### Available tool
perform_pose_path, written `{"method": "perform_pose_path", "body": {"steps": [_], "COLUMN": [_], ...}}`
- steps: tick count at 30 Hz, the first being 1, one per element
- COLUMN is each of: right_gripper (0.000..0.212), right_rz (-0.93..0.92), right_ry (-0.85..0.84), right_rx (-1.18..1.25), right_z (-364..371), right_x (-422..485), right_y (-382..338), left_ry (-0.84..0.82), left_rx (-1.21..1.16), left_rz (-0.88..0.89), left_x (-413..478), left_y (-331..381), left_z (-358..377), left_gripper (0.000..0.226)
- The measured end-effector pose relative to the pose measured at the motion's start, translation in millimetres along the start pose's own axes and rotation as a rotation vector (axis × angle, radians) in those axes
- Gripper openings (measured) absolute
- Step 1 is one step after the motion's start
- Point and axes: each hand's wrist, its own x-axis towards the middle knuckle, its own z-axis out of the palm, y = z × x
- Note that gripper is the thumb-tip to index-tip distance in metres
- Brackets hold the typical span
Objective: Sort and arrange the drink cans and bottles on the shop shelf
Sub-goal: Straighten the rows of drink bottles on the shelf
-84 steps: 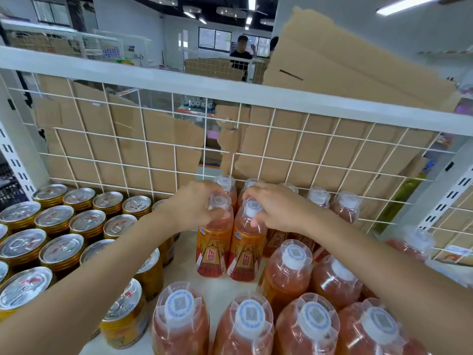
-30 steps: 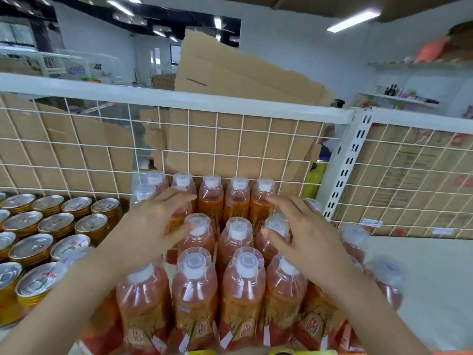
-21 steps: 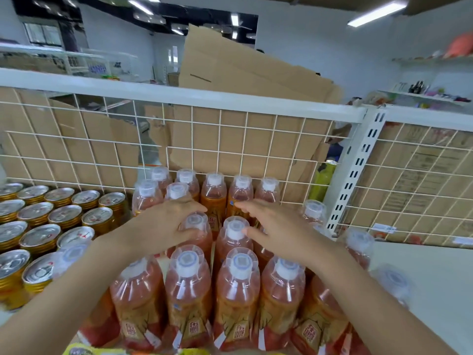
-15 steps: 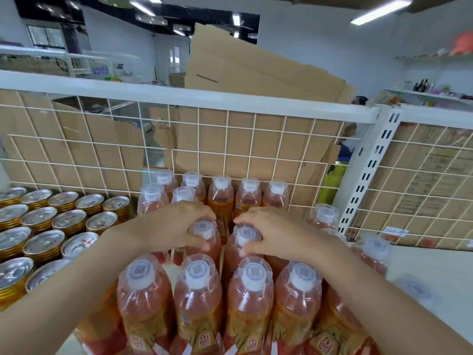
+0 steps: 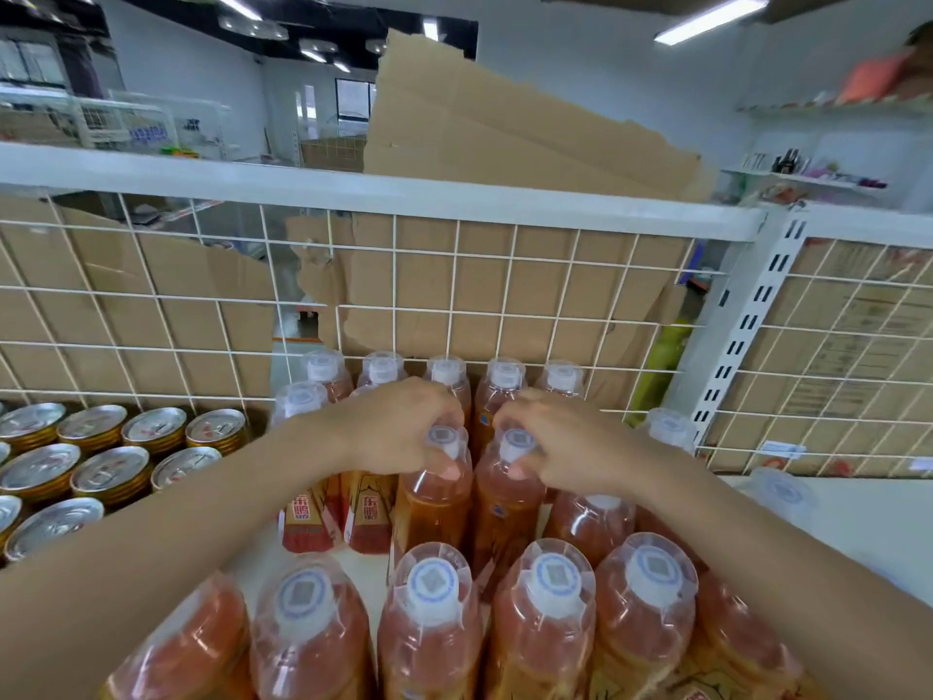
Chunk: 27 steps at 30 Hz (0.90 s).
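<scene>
- At the middle of the frame, our left hand point(image 5: 399, 429) has its fingers curled round the neck of the left bottle point(image 5: 434, 502). Our right hand point(image 5: 575, 449) is clamped the same way on the right bottle point(image 5: 505, 507).
- Both bottles stand upright and side by side on the shelf point(image 5: 858, 522), just in front of the back row point(image 5: 505, 391).
- To do this step well, we judge, we grip the necks firmly below the clear covers and move both bottles level and together. We set them down in line with the back row, which stands against the wire grid point(image 5: 454, 295).
- Our forearms pass over the near row point(image 5: 431, 623), so we lift clear of those caps.
- Bottles counted:
  - five caps in the back row;
  - two bottles in our hands;
  - four plain caps in the near row, with more cut off at either side;
  - others are half hidden, so we cannot tell the total.
- Cans point(image 5: 111, 469) at the left of the frame: ten tops, two of them cut by the edge.
</scene>
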Motion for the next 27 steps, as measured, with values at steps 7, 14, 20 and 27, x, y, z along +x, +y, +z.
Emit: {"method": "perform_pose_path", "body": {"steps": [7,14,20,27], "right_gripper": [0.040,0.044,0.046,0.046], "right_rz": [0.036,0.046,0.052,0.111], "right_ry": [-0.038,-0.051,-0.024,0.041], "right_rx": [-0.042,-0.027,-0.003,0.039], "right_z": [-3.6,-6.4,-4.1,-0.9], "right_x": [17.6,29.7,38.9,35.7], "right_y": [16.3,27.5,27.9,30.3], "left_ry": [-0.007,0.018,0.010,-0.011], "left_rx": [0.002,-0.043,-0.066,-0.147], "left_rz": [0.014,-0.030,-0.012,0.086], "left_x": [23.3,35.7,38.5,33.0], "left_y": [1.1,-7.8,-15.3,-22.2], "left_z": [-2.0,-0.3,-1.3,-0.2], "left_gripper": [0.050,0.047,0.044,0.043]}}
